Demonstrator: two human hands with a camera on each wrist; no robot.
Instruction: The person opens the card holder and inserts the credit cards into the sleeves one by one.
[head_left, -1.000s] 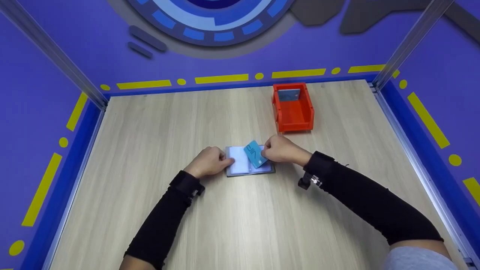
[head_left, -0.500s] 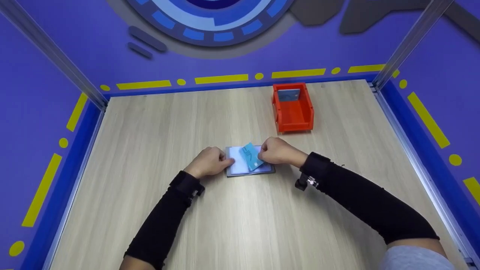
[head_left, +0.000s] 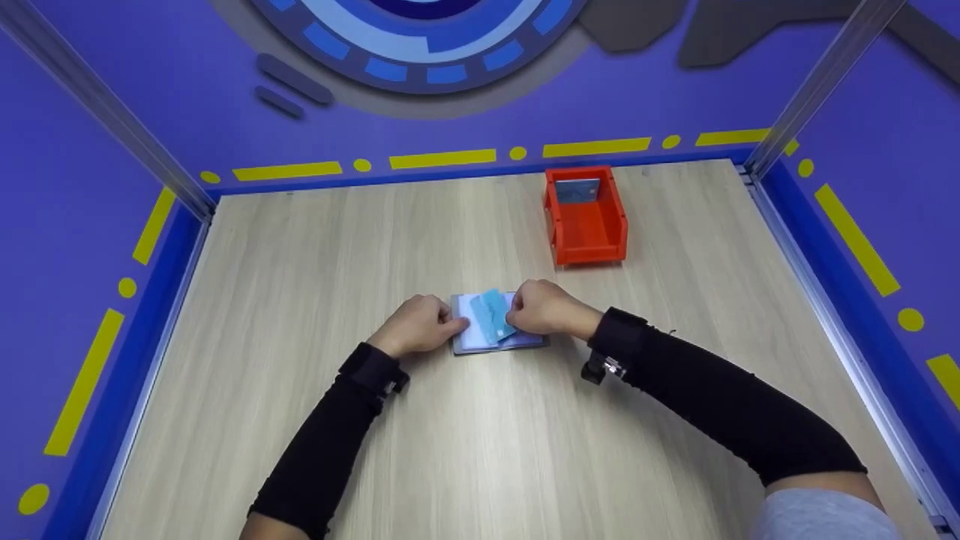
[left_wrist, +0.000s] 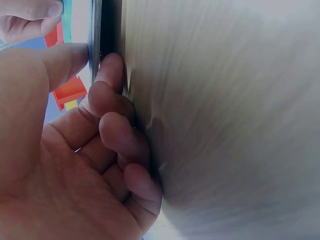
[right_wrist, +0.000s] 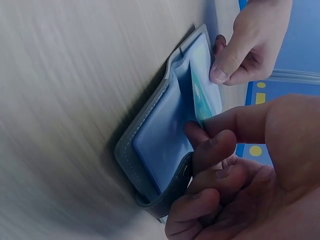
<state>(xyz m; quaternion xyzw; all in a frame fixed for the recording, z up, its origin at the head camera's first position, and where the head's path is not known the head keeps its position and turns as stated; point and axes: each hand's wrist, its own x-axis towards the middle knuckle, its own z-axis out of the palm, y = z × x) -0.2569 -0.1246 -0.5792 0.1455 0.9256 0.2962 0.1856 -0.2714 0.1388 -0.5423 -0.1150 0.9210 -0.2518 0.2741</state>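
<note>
An open card holder [head_left: 471,346] with clear plastic sleeves lies on the table in the middle of the head view. My left hand [head_left: 420,324] pinches its left edge, thumb on top; the left wrist view shows the fingertips at the underside of the cover. With thumb and index finger, my right hand [head_left: 546,307] pinches a light-blue card [head_left: 489,315] by its right side. The card slants over the middle fold and overlaps the left sleeve. In the right wrist view, the card [right_wrist: 199,97] stands edge-on above the sleeves, beside a dark strap with a snap [right_wrist: 175,185].
A red bin [head_left: 589,236] stands behind and right of the card holder, with a grey-blue card [head_left: 577,191] leaning against its back wall. Blue panels with yellow marks [head_left: 442,157] border the wooden table [head_left: 337,247] at the back and both sides.
My right hand has moved left and slightly toward the person, carrying the light-blue card from the fold over the left sleeve. My left hand has stayed on the card holder's edge.
</note>
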